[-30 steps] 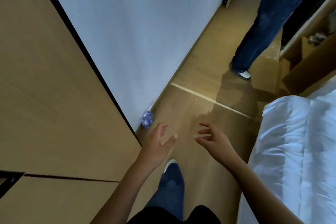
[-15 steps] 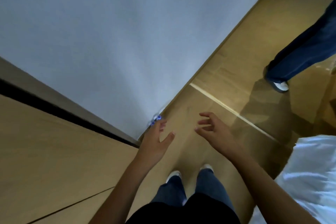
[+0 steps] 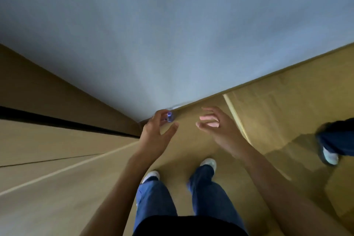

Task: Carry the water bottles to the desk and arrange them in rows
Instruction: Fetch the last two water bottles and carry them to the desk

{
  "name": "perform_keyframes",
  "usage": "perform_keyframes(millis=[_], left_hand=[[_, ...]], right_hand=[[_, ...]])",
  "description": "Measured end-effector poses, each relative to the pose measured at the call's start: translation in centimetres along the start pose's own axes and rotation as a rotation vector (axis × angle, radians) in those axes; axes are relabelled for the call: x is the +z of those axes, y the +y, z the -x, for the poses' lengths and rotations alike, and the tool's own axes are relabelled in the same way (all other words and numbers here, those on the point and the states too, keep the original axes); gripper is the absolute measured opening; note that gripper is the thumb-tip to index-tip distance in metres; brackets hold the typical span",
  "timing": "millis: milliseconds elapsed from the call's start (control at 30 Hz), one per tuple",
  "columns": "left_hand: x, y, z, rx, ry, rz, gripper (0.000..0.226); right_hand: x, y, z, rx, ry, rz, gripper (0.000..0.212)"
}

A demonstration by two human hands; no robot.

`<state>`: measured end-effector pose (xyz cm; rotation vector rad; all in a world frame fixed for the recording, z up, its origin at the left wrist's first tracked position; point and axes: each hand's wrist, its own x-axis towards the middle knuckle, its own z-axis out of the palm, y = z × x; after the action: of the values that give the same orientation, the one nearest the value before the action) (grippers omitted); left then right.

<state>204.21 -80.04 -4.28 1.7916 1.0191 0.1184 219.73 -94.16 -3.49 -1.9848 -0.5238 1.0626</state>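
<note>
Small clear water bottles with blue caps (image 3: 170, 116) stand on the wooden floor in the corner where the white wall meets a wooden panel. Only one blue-capped top shows; the rest is hidden behind my fingers. My left hand (image 3: 156, 134) hangs above them with fingers spread and curved, holding nothing. My right hand (image 3: 217, 127) is stretched out to the right of the bottles, palm turned inward, fingers apart and empty. Both arms reach forward over my legs.
A white wall (image 3: 172, 34) fills the upper view. A wooden panel with a dark seam (image 3: 57, 122) runs along the left. Another person's leg and white shoe (image 3: 331, 149) stand on the floor at the right. My own feet (image 3: 207, 163) are close to the corner.
I have stepped closer to the corner and the view tilted down. My left hand now covers the bottles. The bed has left the view and the other person's leg has shifted to the right edge.
</note>
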Motion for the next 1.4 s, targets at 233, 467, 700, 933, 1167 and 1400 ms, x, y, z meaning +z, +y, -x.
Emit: perform_keyframes(millis=[233, 467, 700, 933, 1167, 1400], left_hand=[[3.4, -3.1, -0.9, -0.117, 0.156, 0.068, 0.045], [6.9, -9.3, -4.2, -0.136, 0.219, 0.092, 0.045], [13.3, -21.0, -9.1, -0.139, 0.198, 0.018, 0.047], [20.5, -35.6, -15.6, -0.165, 0.245, -0.035, 0.046], [24.9, -48.3, -25.2, -0.092, 0.254, -0.084, 0.057], [26.2, -56.5, -32.3, -0.037, 0.335, -0.088, 0.063]], right_hand=[[-0.9, 3.4, -5.7, -0.002, -0.137, 0.080, 0.048], [1.6, 9.5, -11.0, -0.013, -0.215, 0.164, 0.050], [6.2, 19.6, -19.4, -0.020, -0.243, 0.180, 0.050], [12.5, 31.7, -29.0, -0.022, -0.246, 0.209, 0.047], [19.2, 41.9, -40.7, -0.100, -0.233, 0.218, 0.054], [23.8, 47.3, -49.7, -0.308, -0.238, 0.329, 0.073]])
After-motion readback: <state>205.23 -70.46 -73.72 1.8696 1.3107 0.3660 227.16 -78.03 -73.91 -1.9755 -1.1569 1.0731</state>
